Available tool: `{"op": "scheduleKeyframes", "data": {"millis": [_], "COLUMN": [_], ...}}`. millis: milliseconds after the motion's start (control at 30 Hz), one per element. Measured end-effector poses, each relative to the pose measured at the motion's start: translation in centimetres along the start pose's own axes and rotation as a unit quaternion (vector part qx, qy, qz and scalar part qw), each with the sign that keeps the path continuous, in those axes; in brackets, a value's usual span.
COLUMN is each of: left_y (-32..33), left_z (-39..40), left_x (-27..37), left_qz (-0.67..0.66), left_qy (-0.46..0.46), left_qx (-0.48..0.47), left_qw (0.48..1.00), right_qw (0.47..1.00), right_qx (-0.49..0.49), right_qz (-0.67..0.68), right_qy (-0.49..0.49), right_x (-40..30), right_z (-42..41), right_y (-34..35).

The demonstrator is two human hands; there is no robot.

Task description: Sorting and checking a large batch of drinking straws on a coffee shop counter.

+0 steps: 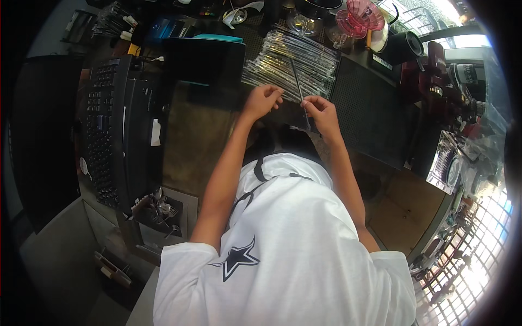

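Observation:
My right hand [324, 114] pinches a long, thin dark stick [297, 77] between thumb and fingers. The stick slants up and left from the grip, its far part over a pile of thin sticks in clear plastic wrappers [289, 61]. At its lower end, below the fingers, something clear like a wrapper end shows. My left hand [263, 101] is curled just in front of the pile's near left edge, apart from the right hand. Its thumb lies close to the fingers, and nothing is visible in it.
A dark perforated mat [363, 98] lies right of the pile. Left stand a black flat panel [204, 69] and a keyboard [102, 130]. Behind the pile are a pink glass dripper [359, 18] and a black pitcher [401, 45]. An open drawer of cutlery [163, 212] is low left.

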State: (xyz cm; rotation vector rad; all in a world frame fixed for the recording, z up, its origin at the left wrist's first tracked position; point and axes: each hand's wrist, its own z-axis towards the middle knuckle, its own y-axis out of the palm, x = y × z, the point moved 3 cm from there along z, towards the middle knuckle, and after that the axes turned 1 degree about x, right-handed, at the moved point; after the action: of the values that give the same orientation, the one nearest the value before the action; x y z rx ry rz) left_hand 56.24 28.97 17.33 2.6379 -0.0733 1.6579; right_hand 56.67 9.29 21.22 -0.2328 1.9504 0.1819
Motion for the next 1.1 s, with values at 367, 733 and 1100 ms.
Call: {"op": "scheduleKeyframes", "data": {"millis": [367, 733, 1100], "left_y": [0.3, -0.1, 1.0], "left_z": [-0.7, -0.7, -0.3], "left_x": [0.0, -2.0, -1.1], "left_qz": [-0.06, -0.158, -0.121], "left_qy": [0.042, -0.014, -0.048], "left_qx": [-0.04, 0.007, 0.065], "left_qw": [0.996, 0.987, 0.989], "right_qw": [0.992, 0.896, 0.849], "right_qx": [-0.022, 0.097, 0.066], "right_qz": [-0.105, -0.398, -0.499], "right_qy": [-0.073, -0.172, -0.161], "right_x": [3.1, -0.1, -0.5], "right_z": [0.2, 0.8, 2.5], "right_y": [3.3, 3.1, 2.3]}}
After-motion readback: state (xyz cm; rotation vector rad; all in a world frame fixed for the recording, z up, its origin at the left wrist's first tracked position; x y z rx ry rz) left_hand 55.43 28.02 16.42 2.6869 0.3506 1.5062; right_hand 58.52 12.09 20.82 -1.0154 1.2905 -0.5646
